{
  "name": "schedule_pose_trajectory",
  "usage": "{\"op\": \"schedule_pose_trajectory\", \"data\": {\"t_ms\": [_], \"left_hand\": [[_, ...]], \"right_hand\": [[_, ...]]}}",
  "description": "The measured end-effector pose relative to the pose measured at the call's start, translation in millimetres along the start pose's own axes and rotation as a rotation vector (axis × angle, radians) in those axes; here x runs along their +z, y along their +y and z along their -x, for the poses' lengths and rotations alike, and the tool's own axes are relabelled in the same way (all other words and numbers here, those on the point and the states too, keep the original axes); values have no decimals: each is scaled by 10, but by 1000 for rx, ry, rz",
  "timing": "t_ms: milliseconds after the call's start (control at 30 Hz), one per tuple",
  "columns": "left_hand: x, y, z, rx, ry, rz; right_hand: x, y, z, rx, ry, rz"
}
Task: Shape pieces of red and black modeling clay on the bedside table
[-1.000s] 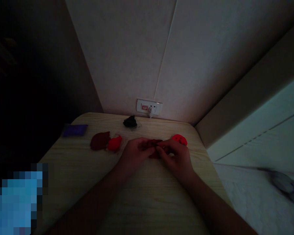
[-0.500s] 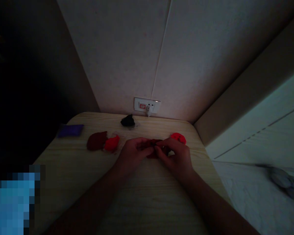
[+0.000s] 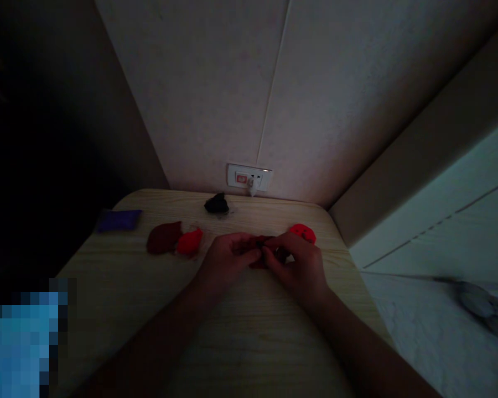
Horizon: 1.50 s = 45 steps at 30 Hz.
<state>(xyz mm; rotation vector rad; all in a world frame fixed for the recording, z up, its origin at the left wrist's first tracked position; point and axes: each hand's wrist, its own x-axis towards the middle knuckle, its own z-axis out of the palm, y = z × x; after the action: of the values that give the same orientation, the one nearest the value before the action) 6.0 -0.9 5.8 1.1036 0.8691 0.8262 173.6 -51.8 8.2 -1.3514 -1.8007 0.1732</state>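
Over the wooden tabletop (image 3: pixel 249 320), my left hand (image 3: pixel 228 260) is closed on the edge of a dark red, clay-like piece (image 3: pixel 258 264). My right hand (image 3: pixel 296 262) meets it from the other side, thumb and forefinger pinched together above that piece. A small dark bit seems to sit at the right fingertips, too dim to make out. Behind the right hand lies a bright red disc (image 3: pixel 302 232) with dark marks like a face. To the left rest a dark red lump (image 3: pixel 164 238) and a bright red lump (image 3: pixel 190 242), touching or nearly so. My fingers hide much of the held piece.
A black lump (image 3: pixel 217 204) sits on clear wrapping near the back edge. At the far left lies a purple packet (image 3: pixel 119 220). A wall socket (image 3: pixel 249 177) with a plug is just behind the table. A pale cabinet (image 3: pixel 440 221) stands at the right.
Hardly anything differs. Both hands stay over the dark red piece, with only slight finger movement, and the view has shifted a touch.
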Motion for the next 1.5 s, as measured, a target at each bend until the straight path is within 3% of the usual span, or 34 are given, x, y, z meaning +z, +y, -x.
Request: {"op": "schedule_pose_trajectory", "data": {"t_ms": [1500], "left_hand": [[14,7,18,-36,-23,58]], "right_hand": [[-15,-29,-1,-34,2,38]]}}
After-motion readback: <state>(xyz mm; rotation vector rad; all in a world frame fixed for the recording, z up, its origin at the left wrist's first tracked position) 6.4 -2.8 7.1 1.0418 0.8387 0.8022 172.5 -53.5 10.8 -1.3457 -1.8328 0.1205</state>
